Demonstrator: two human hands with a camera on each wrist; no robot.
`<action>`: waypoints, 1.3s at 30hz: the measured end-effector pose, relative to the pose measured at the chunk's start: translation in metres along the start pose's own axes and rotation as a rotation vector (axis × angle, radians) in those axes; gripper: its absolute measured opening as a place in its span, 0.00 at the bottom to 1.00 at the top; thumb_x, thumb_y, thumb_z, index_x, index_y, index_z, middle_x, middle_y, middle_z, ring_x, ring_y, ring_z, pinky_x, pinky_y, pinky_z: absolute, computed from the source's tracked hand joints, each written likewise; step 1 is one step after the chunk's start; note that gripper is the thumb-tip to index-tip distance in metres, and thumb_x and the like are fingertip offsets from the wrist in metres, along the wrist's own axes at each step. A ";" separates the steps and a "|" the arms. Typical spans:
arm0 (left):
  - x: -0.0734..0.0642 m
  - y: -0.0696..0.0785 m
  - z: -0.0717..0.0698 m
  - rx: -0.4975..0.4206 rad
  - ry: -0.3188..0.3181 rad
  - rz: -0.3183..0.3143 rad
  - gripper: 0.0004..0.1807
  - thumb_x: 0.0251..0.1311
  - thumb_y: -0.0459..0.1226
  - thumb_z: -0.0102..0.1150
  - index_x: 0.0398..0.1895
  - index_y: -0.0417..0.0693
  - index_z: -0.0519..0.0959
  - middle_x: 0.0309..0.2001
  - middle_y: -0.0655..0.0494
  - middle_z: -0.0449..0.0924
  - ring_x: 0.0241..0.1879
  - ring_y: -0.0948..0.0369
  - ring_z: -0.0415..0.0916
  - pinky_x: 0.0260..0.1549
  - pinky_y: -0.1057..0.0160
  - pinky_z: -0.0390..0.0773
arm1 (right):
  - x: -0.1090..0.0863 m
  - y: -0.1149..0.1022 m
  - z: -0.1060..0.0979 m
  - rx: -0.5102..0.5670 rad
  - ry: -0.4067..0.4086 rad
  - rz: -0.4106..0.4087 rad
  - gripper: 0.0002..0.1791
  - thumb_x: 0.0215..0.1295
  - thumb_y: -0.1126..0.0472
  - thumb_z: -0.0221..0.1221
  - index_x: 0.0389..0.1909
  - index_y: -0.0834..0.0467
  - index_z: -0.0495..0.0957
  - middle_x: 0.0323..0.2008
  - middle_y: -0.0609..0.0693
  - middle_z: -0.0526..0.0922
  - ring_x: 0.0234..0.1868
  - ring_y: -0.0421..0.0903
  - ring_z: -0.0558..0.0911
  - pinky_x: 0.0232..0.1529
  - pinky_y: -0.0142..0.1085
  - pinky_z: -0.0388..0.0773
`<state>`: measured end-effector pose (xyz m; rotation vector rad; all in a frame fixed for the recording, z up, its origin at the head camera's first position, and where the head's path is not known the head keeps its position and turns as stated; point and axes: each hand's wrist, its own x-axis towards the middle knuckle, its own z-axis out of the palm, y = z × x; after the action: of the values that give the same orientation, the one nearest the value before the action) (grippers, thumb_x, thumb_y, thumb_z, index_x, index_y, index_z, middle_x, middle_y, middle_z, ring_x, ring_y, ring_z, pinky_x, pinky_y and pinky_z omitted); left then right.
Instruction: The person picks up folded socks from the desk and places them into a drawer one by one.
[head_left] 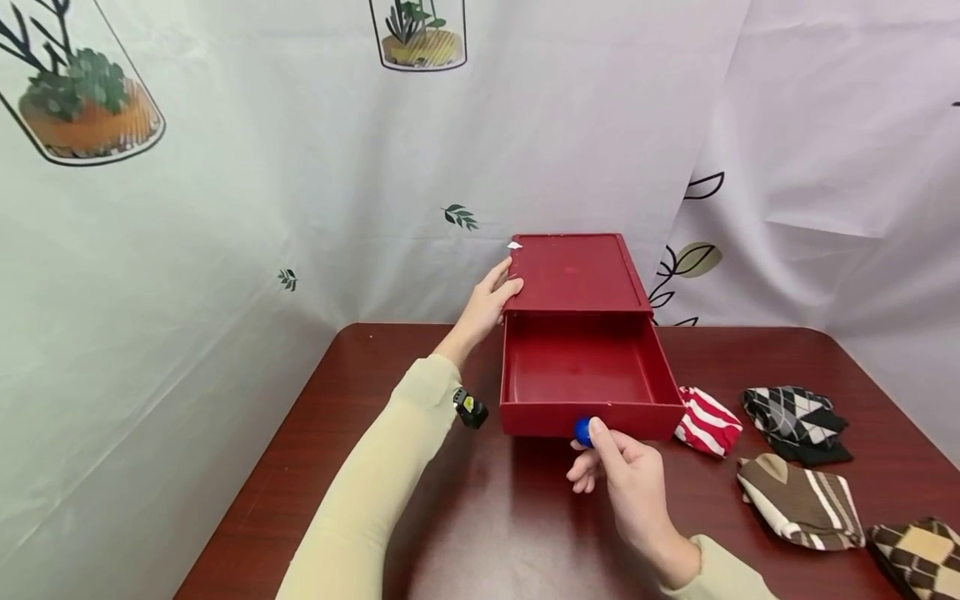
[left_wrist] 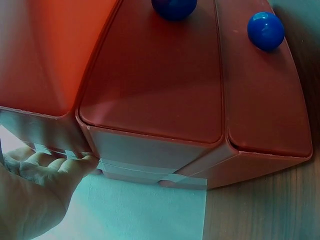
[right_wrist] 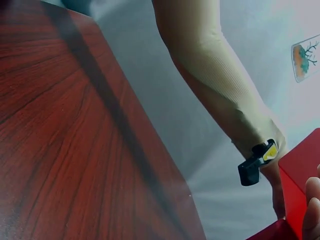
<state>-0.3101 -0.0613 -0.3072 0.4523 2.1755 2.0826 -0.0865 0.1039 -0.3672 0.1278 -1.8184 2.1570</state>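
Observation:
A red drawer cabinet point(head_left: 573, 271) stands at the back of the table, its top drawer point(head_left: 577, 367) pulled out and the red floor inside showing. My right hand point(head_left: 637, 487) pinches that drawer's blue round knob point(head_left: 584, 431) between thumb and fingers. My left hand point(head_left: 483, 304) rests against the cabinet's upper left edge, thumb on top. From the left wrist view, the left hand's fingers point(left_wrist: 60, 162) lie along the cabinet's side. Two lower drawers are closed there, with a blue knob point(left_wrist: 266, 31) on the lowest. Only fingertips point(right_wrist: 312, 192) of the right hand show in the right wrist view.
To the right of the cabinet lie folded socks: a red-and-white striped one point(head_left: 708, 422), a black-and-grey argyle one point(head_left: 795, 421), a brown striped one point(head_left: 802, 504) and a brown-and-cream checked one point(head_left: 918, 554). A printed white cloth point(head_left: 300, 167) hangs behind the dark red wooden table point(head_left: 285, 500).

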 end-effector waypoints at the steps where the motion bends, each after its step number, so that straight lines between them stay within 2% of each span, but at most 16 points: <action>1: -0.001 0.001 0.000 -0.008 -0.006 -0.003 0.32 0.65 0.41 0.51 0.72 0.57 0.55 0.68 0.56 0.58 0.53 0.55 0.71 0.36 0.63 0.76 | 0.000 0.001 -0.001 0.002 -0.005 -0.006 0.19 0.70 0.63 0.49 0.27 0.76 0.77 0.12 0.55 0.78 0.10 0.47 0.76 0.13 0.35 0.72; 6: -0.008 0.013 0.001 -0.016 -0.020 -0.015 0.32 0.66 0.38 0.50 0.72 0.52 0.53 0.69 0.52 0.57 0.56 0.52 0.70 0.42 0.58 0.76 | -0.001 0.004 -0.008 -0.007 -0.037 -0.083 0.17 0.70 0.66 0.47 0.26 0.72 0.78 0.13 0.55 0.79 0.11 0.46 0.76 0.14 0.35 0.72; 9: -0.006 0.010 0.001 0.002 -0.004 -0.005 0.32 0.65 0.39 0.50 0.72 0.53 0.54 0.68 0.53 0.58 0.54 0.54 0.71 0.41 0.58 0.77 | -0.001 0.007 -0.019 0.009 -0.058 -0.181 0.17 0.70 0.71 0.44 0.26 0.71 0.78 0.13 0.55 0.79 0.12 0.46 0.76 0.14 0.35 0.72; 11: -0.002 0.004 0.001 0.006 0.007 -0.001 0.32 0.65 0.40 0.51 0.72 0.55 0.55 0.68 0.55 0.59 0.54 0.56 0.71 0.41 0.58 0.77 | -0.002 0.005 -0.029 -0.007 -0.046 -0.209 0.18 0.71 0.71 0.42 0.27 0.73 0.78 0.13 0.56 0.78 0.12 0.46 0.76 0.14 0.34 0.71; 12: 0.000 0.000 0.001 0.006 0.012 0.007 0.32 0.65 0.41 0.51 0.71 0.56 0.56 0.68 0.55 0.59 0.54 0.56 0.72 0.41 0.59 0.77 | 0.000 0.008 -0.037 0.015 -0.054 -0.258 0.18 0.70 0.72 0.41 0.29 0.74 0.78 0.14 0.56 0.78 0.13 0.46 0.76 0.15 0.34 0.71; 16: 0.002 -0.003 0.001 0.019 0.024 0.019 0.31 0.65 0.42 0.51 0.71 0.58 0.56 0.67 0.56 0.60 0.54 0.57 0.71 0.43 0.57 0.76 | 0.010 0.002 -0.062 0.107 0.025 -0.410 0.17 0.68 0.73 0.42 0.26 0.80 0.76 0.13 0.58 0.77 0.13 0.45 0.76 0.15 0.32 0.70; 18: 0.003 -0.004 0.001 0.023 0.025 0.024 0.31 0.65 0.42 0.51 0.71 0.58 0.57 0.67 0.56 0.60 0.55 0.57 0.71 0.44 0.57 0.75 | 0.021 -0.002 -0.075 0.167 0.068 -0.524 0.16 0.66 0.77 0.43 0.24 0.81 0.75 0.13 0.58 0.78 0.13 0.43 0.77 0.14 0.29 0.70; 20: 0.004 -0.004 0.002 0.031 0.026 0.027 0.31 0.65 0.42 0.51 0.71 0.58 0.57 0.67 0.56 0.60 0.55 0.58 0.70 0.43 0.58 0.75 | 0.034 -0.011 -0.088 0.152 0.161 -0.543 0.15 0.65 0.77 0.45 0.23 0.83 0.73 0.13 0.58 0.78 0.12 0.43 0.77 0.14 0.28 0.71; 22: 0.004 -0.003 0.001 0.035 0.021 0.025 0.31 0.65 0.43 0.51 0.71 0.57 0.56 0.68 0.56 0.60 0.56 0.58 0.70 0.42 0.60 0.75 | 0.048 -0.016 -0.103 0.081 0.244 -0.484 0.14 0.65 0.75 0.48 0.25 0.82 0.74 0.14 0.56 0.79 0.12 0.43 0.76 0.14 0.27 0.71; 25: 0.002 0.002 0.001 0.031 0.011 0.017 0.32 0.65 0.42 0.51 0.71 0.56 0.56 0.68 0.55 0.59 0.57 0.58 0.68 0.39 0.63 0.74 | 0.067 -0.020 -0.127 -0.248 0.294 -0.304 0.13 0.66 0.66 0.52 0.32 0.74 0.77 0.18 0.47 0.81 0.15 0.38 0.76 0.16 0.25 0.70; 28: -0.003 0.010 0.001 0.027 0.002 0.011 0.32 0.65 0.40 0.51 0.72 0.52 0.55 0.68 0.52 0.58 0.59 0.57 0.66 0.37 0.65 0.73 | 0.082 -0.019 -0.148 -0.660 0.175 -0.121 0.16 0.66 0.55 0.54 0.41 0.65 0.78 0.26 0.45 0.82 0.23 0.36 0.76 0.23 0.25 0.70; 29: -0.005 0.012 0.001 0.026 -0.002 0.011 0.32 0.65 0.39 0.51 0.72 0.51 0.55 0.68 0.51 0.58 0.59 0.56 0.66 0.37 0.65 0.73 | 0.087 -0.017 -0.155 -0.793 0.116 -0.086 0.18 0.66 0.52 0.54 0.44 0.63 0.77 0.31 0.47 0.82 0.27 0.37 0.76 0.25 0.27 0.70; 30: -0.006 0.014 0.002 0.028 -0.004 0.013 0.32 0.65 0.39 0.50 0.72 0.50 0.54 0.68 0.50 0.57 0.60 0.56 0.65 0.37 0.65 0.73 | 0.091 -0.015 -0.161 -0.873 0.054 -0.047 0.20 0.66 0.50 0.53 0.46 0.63 0.76 0.35 0.51 0.82 0.31 0.40 0.76 0.27 0.30 0.70; 32: -0.008 0.016 0.002 0.026 -0.004 0.013 0.32 0.65 0.38 0.50 0.72 0.49 0.54 0.68 0.49 0.57 0.60 0.55 0.65 0.38 0.64 0.73 | 0.099 -0.009 -0.171 -0.982 -0.055 0.014 0.27 0.66 0.46 0.52 0.52 0.66 0.72 0.44 0.61 0.78 0.39 0.49 0.76 0.34 0.39 0.72; 35: -0.005 0.011 0.002 0.014 0.003 0.017 0.32 0.65 0.38 0.51 0.72 0.50 0.55 0.68 0.50 0.58 0.60 0.57 0.65 0.43 0.62 0.73 | 0.109 0.002 -0.180 -1.063 -0.171 0.107 0.35 0.65 0.43 0.52 0.57 0.70 0.66 0.52 0.71 0.69 0.46 0.64 0.71 0.39 0.55 0.70; 39: 0.002 0.000 0.001 0.024 0.025 0.045 0.32 0.65 0.40 0.51 0.71 0.53 0.57 0.68 0.51 0.59 0.61 0.60 0.63 0.51 0.61 0.70 | 0.121 0.014 -0.183 -1.106 -0.277 0.188 0.42 0.61 0.40 0.55 0.60 0.73 0.60 0.55 0.75 0.64 0.50 0.69 0.67 0.44 0.62 0.67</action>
<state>-0.3120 -0.0596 -0.3071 0.4839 2.2264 2.0981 -0.1806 0.3016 -0.3827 -0.0093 -2.9792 0.9630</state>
